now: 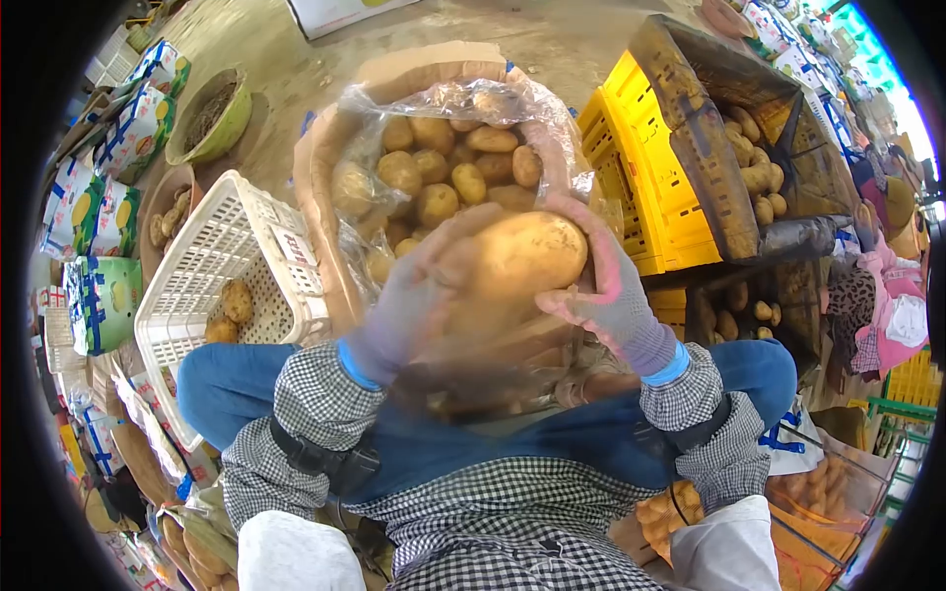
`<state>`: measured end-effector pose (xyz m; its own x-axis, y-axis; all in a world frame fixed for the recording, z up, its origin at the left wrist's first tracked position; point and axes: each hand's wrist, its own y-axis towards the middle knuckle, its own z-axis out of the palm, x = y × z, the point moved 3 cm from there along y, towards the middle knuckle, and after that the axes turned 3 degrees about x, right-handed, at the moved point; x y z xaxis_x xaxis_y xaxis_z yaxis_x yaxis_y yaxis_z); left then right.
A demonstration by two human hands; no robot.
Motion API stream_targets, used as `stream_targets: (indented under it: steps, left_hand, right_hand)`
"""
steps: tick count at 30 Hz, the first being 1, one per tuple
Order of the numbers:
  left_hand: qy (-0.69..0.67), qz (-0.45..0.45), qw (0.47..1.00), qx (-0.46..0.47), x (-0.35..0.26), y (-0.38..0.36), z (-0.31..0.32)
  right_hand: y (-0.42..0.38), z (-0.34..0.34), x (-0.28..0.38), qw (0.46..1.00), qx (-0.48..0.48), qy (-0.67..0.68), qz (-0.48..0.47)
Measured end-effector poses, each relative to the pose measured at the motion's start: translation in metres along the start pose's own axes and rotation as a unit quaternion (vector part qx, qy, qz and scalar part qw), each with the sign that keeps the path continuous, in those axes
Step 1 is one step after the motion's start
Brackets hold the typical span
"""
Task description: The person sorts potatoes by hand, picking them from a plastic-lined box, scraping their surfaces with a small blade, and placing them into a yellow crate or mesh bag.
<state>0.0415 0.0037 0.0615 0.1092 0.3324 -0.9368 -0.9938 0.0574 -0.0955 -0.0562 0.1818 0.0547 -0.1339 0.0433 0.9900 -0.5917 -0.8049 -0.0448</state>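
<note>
A large potato is held above the near part of an open cardboard box lined with clear plastic. My right hand, in a grey and pink glove, is closed on the potato's right side, with its thumb below. My left hand, also gloved, is at the potato's left side and smeared by motion, so its fingers cannot be made out. More potatoes lie inside the lined box beneath and beyond my hands.
At the left stands a white plastic crate with a few potatoes. Yellow crates and a dark-lined container of potatoes are at the right. A green tub stands at the back left. People in pink clothing are at the far right.
</note>
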Motion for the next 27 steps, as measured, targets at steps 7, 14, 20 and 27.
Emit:
stream_targets:
  steps: [7,14,20,27]
  left_hand:
    - [-0.088,-0.102,0.988,-0.078,0.003,-0.001,-0.008]
    - [0.021,0.134,0.99,-0.033,0.011,0.0,0.014]
    - [-0.044,0.055,0.995,-0.067,0.025,0.0,-0.021]
    - [0.177,0.069,0.979,-0.078,0.032,0.001,-0.01]
  right_hand:
    - [-0.001,0.009,0.001,0.991,-0.011,0.106,0.076]
    - [0.0,0.012,0.005,0.978,-0.025,0.188,0.084]
    - [-0.006,0.007,-0.017,0.926,0.042,0.297,0.229]
    - [-0.01,0.017,-0.014,0.95,0.043,0.211,0.226]
